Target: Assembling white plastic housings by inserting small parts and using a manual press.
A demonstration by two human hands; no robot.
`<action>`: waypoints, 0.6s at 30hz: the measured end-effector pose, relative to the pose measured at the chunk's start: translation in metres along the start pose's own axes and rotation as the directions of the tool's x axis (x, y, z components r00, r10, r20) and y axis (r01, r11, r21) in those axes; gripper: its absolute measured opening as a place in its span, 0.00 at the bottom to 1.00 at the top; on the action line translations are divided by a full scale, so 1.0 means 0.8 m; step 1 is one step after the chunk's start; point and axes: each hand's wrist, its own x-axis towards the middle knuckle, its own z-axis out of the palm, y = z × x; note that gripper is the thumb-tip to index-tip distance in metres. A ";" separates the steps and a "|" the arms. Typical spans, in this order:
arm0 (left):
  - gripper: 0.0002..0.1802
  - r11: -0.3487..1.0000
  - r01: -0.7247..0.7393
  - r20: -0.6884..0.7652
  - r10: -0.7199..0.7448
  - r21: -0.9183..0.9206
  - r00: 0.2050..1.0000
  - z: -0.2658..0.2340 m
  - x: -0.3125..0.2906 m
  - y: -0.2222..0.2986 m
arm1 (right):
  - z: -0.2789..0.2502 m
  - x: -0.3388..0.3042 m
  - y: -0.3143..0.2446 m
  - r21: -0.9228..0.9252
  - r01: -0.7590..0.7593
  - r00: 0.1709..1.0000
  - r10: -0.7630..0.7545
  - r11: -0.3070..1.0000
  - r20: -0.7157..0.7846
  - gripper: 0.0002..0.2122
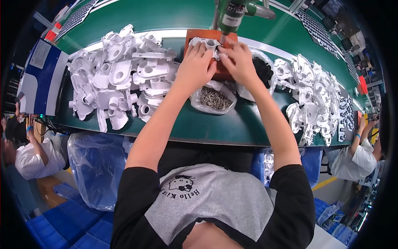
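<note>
A white plastic part (211, 43) with a round collar lies on an orange-red block (200, 34) at the back middle of the bench. My left hand (196, 66) rests over its left side, fingers bent around and holding it. At the part's right end is my right hand (240, 63), thumb and fingertips close together beside a metal spindle. Whatever is between those fingertips is too small to make out. The spindle comes down from a green tool head (232, 17). Close below my hands sits an open clear bag of metal screws (213, 99).
White plastic parts (110, 74) are heaped on the left, and another pile of white parts (313, 99) is at right. A bag of black pieces (262, 69) stands beside my right hand. A blue-and-white box (41, 79) is far left. Other people sit at both sides.
</note>
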 end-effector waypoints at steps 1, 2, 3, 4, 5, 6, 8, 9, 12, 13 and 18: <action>0.18 1.000 0.001 -0.008 -0.001 -0.002 1.000 -0.001 -0.001 -0.002 | 0.000 -0.010 -0.007 -0.155 0.054 0.998 -0.050 0.986 0.025 0.17; 0.18 1.000 -0.003 -0.019 0.003 0.001 1.000 -0.002 -0.002 -0.002 | 0.002 -0.022 -0.007 -0.102 0.056 0.997 -0.050 0.993 0.063 0.21; 0.18 1.000 0.005 -0.019 -0.005 0.002 1.000 -0.004 -0.003 -0.002 | -0.002 -0.027 0.002 -0.011 0.087 0.990 -0.085 0.996 0.114 0.23; 0.18 1.000 0.010 -0.020 -0.010 -0.002 1.000 -0.004 -0.002 -0.001 | -0.006 -0.025 0.030 -0.020 0.063 0.989 -0.059 0.998 0.133 0.22; 0.17 1.000 0.000 -0.031 -0.001 -0.007 1.000 -0.003 -0.001 0.000 | -0.013 -0.016 0.057 0.216 0.010 0.999 -0.002 0.976 -0.039 0.20; 0.17 1.000 0.004 -0.035 -0.004 -0.002 0.999 -0.004 -0.003 -0.001 | -0.029 0.008 0.053 0.596 -0.110 0.942 0.275 0.795 -0.193 0.17; 0.17 1.000 -0.009 -0.013 0.009 -0.005 1.000 -0.004 0.002 0.008 | -0.099 0.081 0.124 0.805 -0.021 0.887 0.382 0.593 -0.258 0.17; 0.13 1.000 -0.012 -0.058 0.011 -0.012 0.998 -0.002 0.000 0.006 | -0.125 0.132 0.124 0.679 -0.009 0.898 0.305 0.734 -0.317 0.18; 0.12 1.000 -0.028 -0.045 0.028 0.006 0.999 0.004 -0.001 0.004 | -0.183 0.272 0.039 0.938 -0.144 0.764 0.638 0.316 -0.098 0.11; 0.12 1.000 -0.020 -0.047 0.021 0.022 0.999 0.002 -0.003 0.000 | -0.190 0.290 0.019 0.942 -0.141 0.772 0.629 0.306 -0.089 0.11; 0.12 0.997 -0.004 -0.031 0.007 0.078 1.000 -0.003 -0.012 -0.009 | -0.206 0.338 -0.014 0.541 -0.263 0.873 0.436 0.799 -0.220 0.11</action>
